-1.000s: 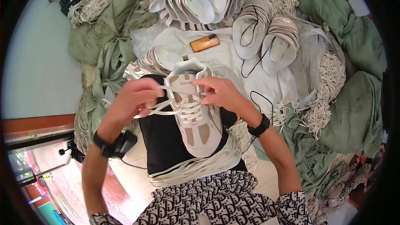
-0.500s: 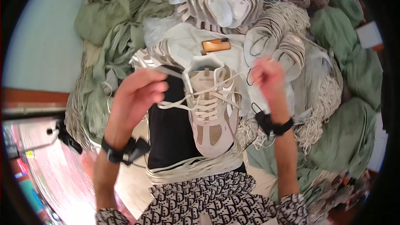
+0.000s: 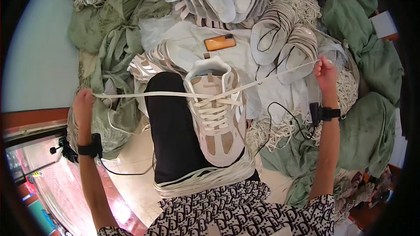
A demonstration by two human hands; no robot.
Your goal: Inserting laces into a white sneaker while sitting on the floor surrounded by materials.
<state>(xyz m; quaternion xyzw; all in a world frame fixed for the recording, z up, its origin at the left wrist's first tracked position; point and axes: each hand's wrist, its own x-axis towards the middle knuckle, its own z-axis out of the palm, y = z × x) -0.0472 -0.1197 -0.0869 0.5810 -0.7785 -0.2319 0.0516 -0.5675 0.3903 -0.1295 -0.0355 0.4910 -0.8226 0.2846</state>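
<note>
A beige and white sneaker [image 3: 221,142] rests on my lap, toe toward me, its cream lace [image 3: 214,118] threaded criss-cross up the front. Far out on the left, my left hand [image 3: 83,105] is closed on one end of the shoelace [image 3: 162,94], pulled straight from the top eyelets. My right hand [image 3: 326,73] pinches the other end at the far right, that length running up and taut. The two strands meet over the tongue [image 3: 209,86]. Black bands circle both wrists.
A bundle of loose cream laces [image 3: 205,177] lies across my lap. Beyond the sneaker lie an orange phone [image 3: 220,42] on white cloth and stacks of shoe uppers [image 3: 218,2]. Green sacks [image 3: 367,135] and tangled laces [image 3: 275,133] surround me. A black cord [image 3: 284,109] trails at right.
Both hands have swung wide apart, left hand to the left and right hand to the right. The lace ends, loose and looping before, are now stretched tight. The sneaker stays on my lap.
</note>
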